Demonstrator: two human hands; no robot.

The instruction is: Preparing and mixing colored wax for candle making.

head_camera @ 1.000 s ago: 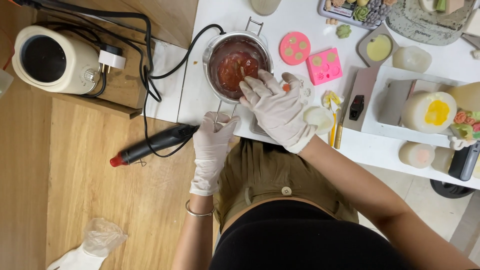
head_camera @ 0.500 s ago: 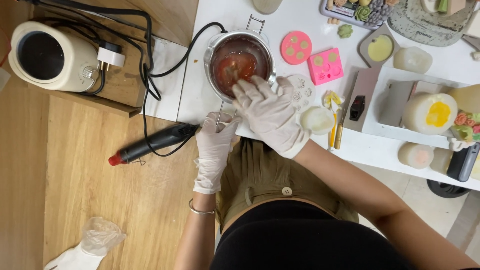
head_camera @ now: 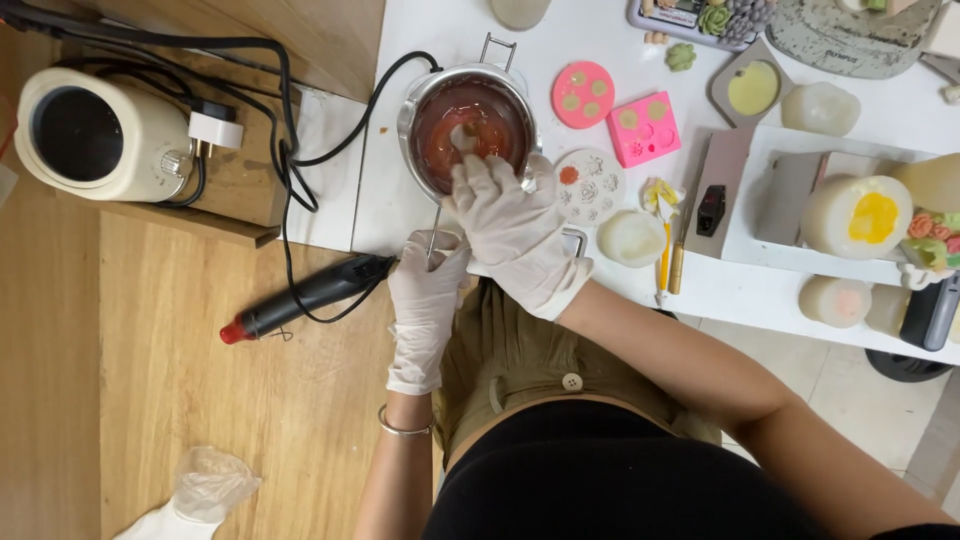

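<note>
Gripping the wire handle (head_camera: pixel 432 232) at the near edge of the white table (head_camera: pixel 400 60), your gloved left hand (head_camera: pixel 425 290) is closed around it. Your gloved right hand (head_camera: pixel 510 225) reaches over the rim of the metal pot (head_camera: pixel 470 120) of red liquid, fingers dipping something small into it; whether they pinch it, I cannot tell. Beside the pot lie a pink round mould (head_camera: pixel 583 94), a white disc mould (head_camera: pixel 590 186) and a black heat tool (head_camera: pixel 305 297).

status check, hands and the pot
Left hand grips the wire handle. Right hand over round metal pot of red liquid. Round white mould beside it.
</note>
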